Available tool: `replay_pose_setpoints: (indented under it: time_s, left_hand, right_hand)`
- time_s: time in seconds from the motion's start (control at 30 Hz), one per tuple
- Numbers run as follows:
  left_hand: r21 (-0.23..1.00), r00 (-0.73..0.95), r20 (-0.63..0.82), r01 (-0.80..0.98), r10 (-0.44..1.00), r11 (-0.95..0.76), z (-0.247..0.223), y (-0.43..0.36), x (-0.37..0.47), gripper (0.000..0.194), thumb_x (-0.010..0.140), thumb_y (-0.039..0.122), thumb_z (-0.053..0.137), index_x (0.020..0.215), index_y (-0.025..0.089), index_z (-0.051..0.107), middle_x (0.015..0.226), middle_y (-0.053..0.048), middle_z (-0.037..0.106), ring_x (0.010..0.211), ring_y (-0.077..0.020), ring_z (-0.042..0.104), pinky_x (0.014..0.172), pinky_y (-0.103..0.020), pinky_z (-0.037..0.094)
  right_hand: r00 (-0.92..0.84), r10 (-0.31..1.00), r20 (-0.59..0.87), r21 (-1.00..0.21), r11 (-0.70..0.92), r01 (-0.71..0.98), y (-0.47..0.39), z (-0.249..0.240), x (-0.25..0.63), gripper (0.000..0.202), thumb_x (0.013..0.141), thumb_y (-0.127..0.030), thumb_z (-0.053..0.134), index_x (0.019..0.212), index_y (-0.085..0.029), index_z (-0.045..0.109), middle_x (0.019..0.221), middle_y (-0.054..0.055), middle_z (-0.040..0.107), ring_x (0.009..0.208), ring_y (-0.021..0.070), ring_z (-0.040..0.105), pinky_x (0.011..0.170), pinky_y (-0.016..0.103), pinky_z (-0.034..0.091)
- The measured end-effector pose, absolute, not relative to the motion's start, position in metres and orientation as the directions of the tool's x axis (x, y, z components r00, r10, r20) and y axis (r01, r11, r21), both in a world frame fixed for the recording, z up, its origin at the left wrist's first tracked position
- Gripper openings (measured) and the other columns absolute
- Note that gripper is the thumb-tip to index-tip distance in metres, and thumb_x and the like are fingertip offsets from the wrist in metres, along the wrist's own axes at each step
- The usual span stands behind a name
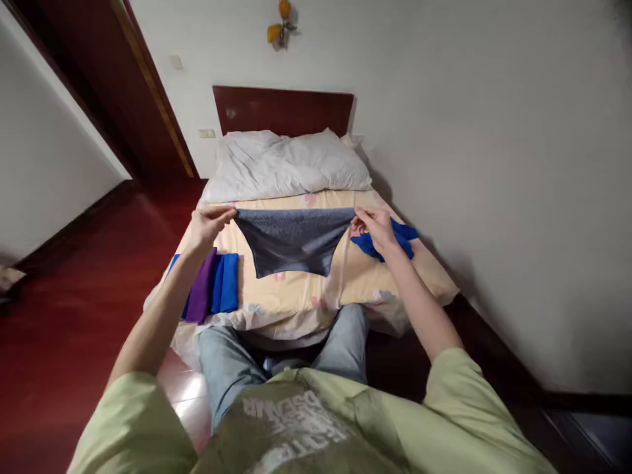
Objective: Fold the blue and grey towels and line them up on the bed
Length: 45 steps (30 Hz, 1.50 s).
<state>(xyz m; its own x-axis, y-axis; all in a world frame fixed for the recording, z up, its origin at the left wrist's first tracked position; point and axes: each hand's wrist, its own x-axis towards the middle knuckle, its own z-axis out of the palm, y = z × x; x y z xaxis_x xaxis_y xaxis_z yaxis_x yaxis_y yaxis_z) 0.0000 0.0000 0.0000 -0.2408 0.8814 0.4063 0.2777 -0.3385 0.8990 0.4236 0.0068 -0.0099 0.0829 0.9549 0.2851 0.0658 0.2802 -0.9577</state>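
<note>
A dark grey cloth (pixel 296 240) is stretched between my two hands above the bed (pixel 296 296). My left hand (pixel 211 225) pinches its upper left corner, and my right hand (pixel 372 225) pinches the upper right corner. The cloth's lower edge hangs down and curves inward at the sides. Folded blue cloths (pixel 224 283) and a folded purple cloth (pixel 201 289) lie at the bed's front left. Behind my right hand and forearm, a crumpled blue cloth (pixel 405 238) rests on the patterned yellow sheet.
A white quilt (pixel 291 164) lies bunched near the dark red headboard (pixel 281 108). The wall (pixel 494 164) stands close along the bed's right side. My knees are against or near the bed's front edge. Red floor (pixel 74 316) shows at the left.
</note>
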Motion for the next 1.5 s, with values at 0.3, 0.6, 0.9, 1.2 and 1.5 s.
replay_pose_setpoints:
  time_s: [0.3, 0.6, 0.9, 1.2, 1.5]
  left_hand:
    - [0.967, -0.156, 0.121, 0.241, 0.98, -0.081, -0.034, -0.105, -0.013, 0.039, 0.059, 0.047, 0.089, 0.082, 0.017, 0.082, 0.068, -0.007, 0.073, 0.061, -0.0185, 0.064, 0.049, -0.025, 0.044]
    - [0.985, -0.066, -0.004, 0.173, 0.998, 0.015, -0.043, -0.109, -0.022, 0.035, 0.063, 0.047, 0.088, 0.081, 0.018, 0.08, 0.073, -0.008, 0.074, 0.067, -0.0201, 0.069, 0.049, -0.024, 0.046]
    - [0.998, -0.145, -0.04, 0.038, 0.989, 0.046, -0.079, -0.011, -0.01, 0.045, 0.052, 0.043, 0.093, 0.081, 0.012, 0.077, 0.077, -0.009, 0.074, 0.075, -0.0201, 0.071, 0.068, -0.029, 0.058]
    - [0.88, -0.292, 0.473, 0.109, 0.831, -0.462, -0.006, 0.078, -0.002, 0.044, 0.072, 0.044, 0.083, 0.099, 0.01, 0.075, 0.085, -0.009, 0.074, 0.081, -0.0189, 0.072, 0.079, -0.033, 0.06]
    - [0.873, -0.288, 0.292, 0.469, 0.912, -0.132, -0.18, -0.009, -0.012, 0.039, 0.077, 0.047, 0.074, 0.1, 0.016, 0.077, 0.089, -0.008, 0.078, 0.088, -0.0235, 0.074, 0.076, -0.03, 0.059]
  right_hand:
    - [-0.083, 0.995, -0.058, -0.997, -0.054, 0.049, -0.088, -0.035, 0.451, 0.045, 0.067, -0.058, 0.089, 0.071, -0.016, 0.075, 0.072, 0.009, 0.076, 0.059, 0.0156, 0.069, 0.05, 0.023, 0.046]
    - [-0.084, 0.982, -0.167, -0.985, -0.17, -0.033, -0.091, -0.034, 0.454, 0.045, 0.06, -0.052, 0.095, 0.069, -0.014, 0.074, 0.068, 0.008, 0.074, 0.053, 0.0143, 0.067, 0.05, 0.023, 0.05]
    - [-0.006, 0.976, -0.218, -0.974, -0.218, -0.054, 0.008, -0.056, 0.421, 0.017, 0.084, -0.023, 0.082, 0.08, -0.013, 0.068, 0.072, 0.009, 0.076, 0.058, 0.0133, 0.07, 0.054, 0.02, 0.054]
    - [0.156, 0.912, 0.379, -0.923, 0.385, -0.002, 0.081, -0.01, 0.404, 0.038, 0.083, -0.053, 0.077, 0.081, -0.017, 0.068, 0.076, 0.005, 0.074, 0.071, 0.0153, 0.073, 0.064, 0.023, 0.059]
    - [0.095, 0.987, 0.133, -0.984, 0.119, 0.133, 0.008, -0.168, 0.404, 0.045, 0.07, -0.063, 0.076, 0.074, -0.019, 0.068, 0.074, 0.006, 0.073, 0.063, 0.0161, 0.067, 0.051, 0.023, 0.049]
